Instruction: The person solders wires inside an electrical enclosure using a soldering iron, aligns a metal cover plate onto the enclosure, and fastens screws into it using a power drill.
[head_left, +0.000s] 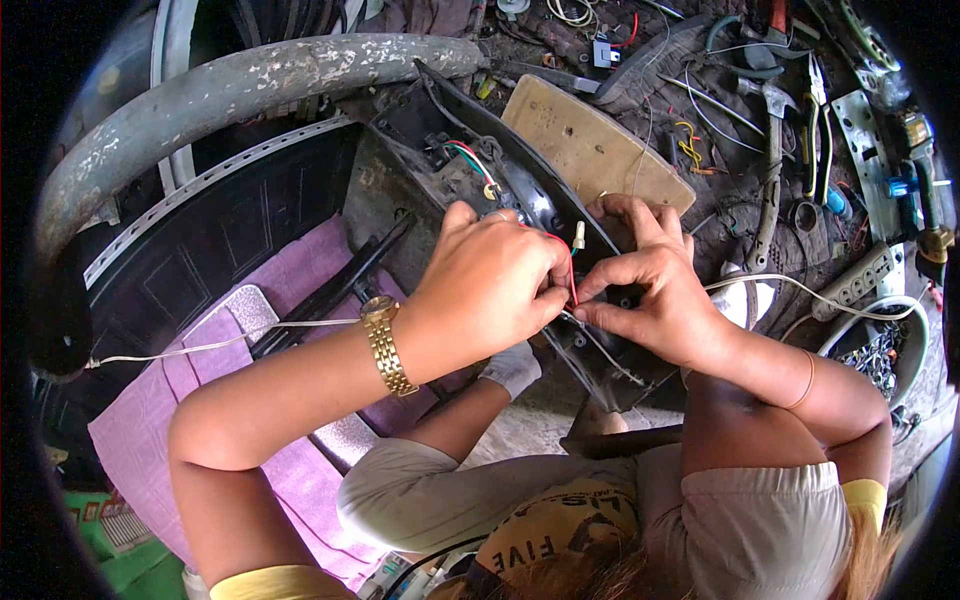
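Observation:
Close together at the centre, my left hand [490, 285] and my right hand [650, 280] pinch a thin red wire [573, 278] between thumbs and fingertips. Both are closed, and the exact spot they grip is partly hidden by the fingers. A gold watch [386, 345] is on my left wrist. Under my hands lies a long dark housing [385, 185] with an open top. A small whitish connector [579, 235] stands up beside my right fingers. Green, white and red wires [465, 152] come out farther back in the housing.
A tan board [595, 140] lies behind the housing. Pliers [815, 130], a hammer [772, 150] and a power strip [855, 283] are at right, near a bucket of small metal parts [905, 355]. A thick worn pipe [260, 85] curves across the left; a pink cloth [160, 430] lies below.

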